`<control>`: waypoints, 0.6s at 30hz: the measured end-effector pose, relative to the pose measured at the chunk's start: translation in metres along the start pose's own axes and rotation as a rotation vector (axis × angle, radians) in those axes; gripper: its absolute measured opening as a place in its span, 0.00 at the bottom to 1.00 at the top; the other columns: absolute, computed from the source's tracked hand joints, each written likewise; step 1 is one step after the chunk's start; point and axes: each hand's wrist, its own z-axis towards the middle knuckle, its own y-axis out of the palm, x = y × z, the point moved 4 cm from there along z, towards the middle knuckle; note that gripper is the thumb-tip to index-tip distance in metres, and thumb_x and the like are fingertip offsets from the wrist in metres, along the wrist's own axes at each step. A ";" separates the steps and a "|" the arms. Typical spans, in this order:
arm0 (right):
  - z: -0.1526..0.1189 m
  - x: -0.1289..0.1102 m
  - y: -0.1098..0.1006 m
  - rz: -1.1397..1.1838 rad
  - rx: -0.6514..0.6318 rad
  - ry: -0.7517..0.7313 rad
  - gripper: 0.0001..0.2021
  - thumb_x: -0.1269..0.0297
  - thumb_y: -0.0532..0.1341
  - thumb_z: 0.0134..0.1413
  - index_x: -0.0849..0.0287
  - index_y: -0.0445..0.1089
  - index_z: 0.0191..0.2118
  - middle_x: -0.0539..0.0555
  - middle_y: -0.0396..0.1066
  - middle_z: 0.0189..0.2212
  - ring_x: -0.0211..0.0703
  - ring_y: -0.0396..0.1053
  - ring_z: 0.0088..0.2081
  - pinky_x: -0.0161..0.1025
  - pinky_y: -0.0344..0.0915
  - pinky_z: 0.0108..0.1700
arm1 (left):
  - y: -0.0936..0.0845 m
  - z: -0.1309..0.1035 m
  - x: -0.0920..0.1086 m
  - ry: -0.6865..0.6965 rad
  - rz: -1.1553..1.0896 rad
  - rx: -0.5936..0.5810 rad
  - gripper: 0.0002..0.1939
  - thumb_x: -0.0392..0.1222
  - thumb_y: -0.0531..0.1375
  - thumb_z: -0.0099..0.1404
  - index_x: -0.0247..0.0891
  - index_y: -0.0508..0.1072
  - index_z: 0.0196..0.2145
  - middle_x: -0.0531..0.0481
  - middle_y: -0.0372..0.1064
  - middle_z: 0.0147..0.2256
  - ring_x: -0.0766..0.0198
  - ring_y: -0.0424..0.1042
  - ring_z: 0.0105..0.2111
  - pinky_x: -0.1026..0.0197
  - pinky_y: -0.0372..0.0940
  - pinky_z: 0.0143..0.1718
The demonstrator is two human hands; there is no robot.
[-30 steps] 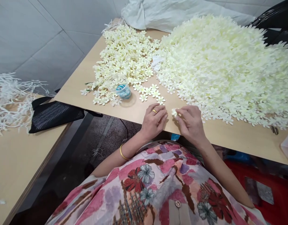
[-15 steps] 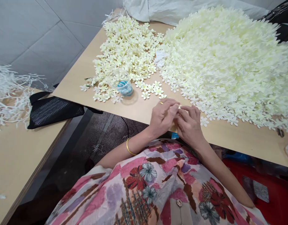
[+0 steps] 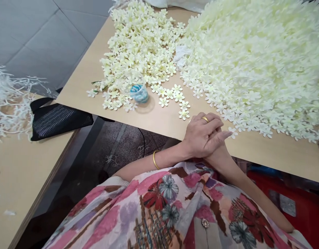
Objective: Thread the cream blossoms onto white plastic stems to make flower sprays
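My left hand [image 3: 201, 136], with a gold ring and a bangle at the wrist, is folded over my right hand [image 3: 218, 155] at the table's front edge. The left fingers close round the right hand, whose own fingers are mostly hidden beneath. No object shows between them. Just left of the hands lie a few pale yellow cloth flowers [image 3: 184, 114] in a loose line. A small clear cup [image 3: 139, 93] with blue and white stuff inside stands farther left.
A heap of pale flowers [image 3: 146, 45] covers the back left, and a larger pile of flower petals [image 3: 258, 65] fills the right. Between them lies a crumpled white cloth [image 3: 182, 55]. White branching stems [image 3: 11, 103] and a black mesh bag [image 3: 61, 121] are on the left table.
My hands have gone from fingertips pinched together to clasped, left over right. Flowers now lie lower in the loose line beside them. The view has shifted slightly.
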 end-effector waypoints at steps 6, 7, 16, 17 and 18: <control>-0.007 -0.002 -0.032 -0.072 0.107 -0.008 0.12 0.65 0.51 0.59 0.56 0.64 0.47 0.59 0.67 0.38 0.51 0.60 0.46 0.51 0.58 0.49 | 0.006 0.002 0.005 0.102 0.008 -0.036 0.19 0.51 0.47 0.67 0.36 0.71 0.33 0.43 0.72 0.37 0.61 0.70 0.39 0.56 0.63 0.44; -0.007 -0.003 -0.036 -0.073 0.119 -0.023 0.12 0.66 0.51 0.58 0.57 0.65 0.47 0.59 0.67 0.39 0.51 0.60 0.46 0.51 0.58 0.49 | 0.001 0.001 0.005 0.133 -0.005 -0.015 0.18 0.49 0.47 0.67 0.35 0.70 0.35 0.42 0.71 0.38 0.61 0.70 0.41 0.56 0.63 0.45; -0.008 0.018 -0.060 0.152 0.304 0.049 0.18 0.76 0.50 0.53 0.59 0.70 0.46 0.58 0.71 0.42 0.47 0.65 0.46 0.48 0.62 0.48 | -0.146 0.001 -0.049 -0.031 0.514 0.383 0.17 0.55 0.56 0.61 0.39 0.69 0.38 0.41 0.66 0.43 0.52 0.64 0.47 0.48 0.60 0.48; -0.009 0.021 -0.060 0.168 0.317 0.061 0.17 0.76 0.51 0.53 0.58 0.71 0.45 0.58 0.71 0.41 0.47 0.65 0.46 0.47 0.62 0.48 | -0.156 0.004 -0.059 -0.077 0.583 0.341 0.18 0.57 0.57 0.59 0.39 0.69 0.35 0.40 0.66 0.40 0.51 0.64 0.46 0.48 0.60 0.47; -0.011 0.024 -0.060 0.183 0.328 0.072 0.17 0.76 0.51 0.53 0.58 0.71 0.45 0.58 0.71 0.40 0.47 0.66 0.45 0.47 0.63 0.47 | -0.163 0.007 -0.068 -0.113 0.638 0.265 0.20 0.60 0.57 0.57 0.39 0.69 0.32 0.41 0.67 0.36 0.51 0.64 0.43 0.49 0.60 0.45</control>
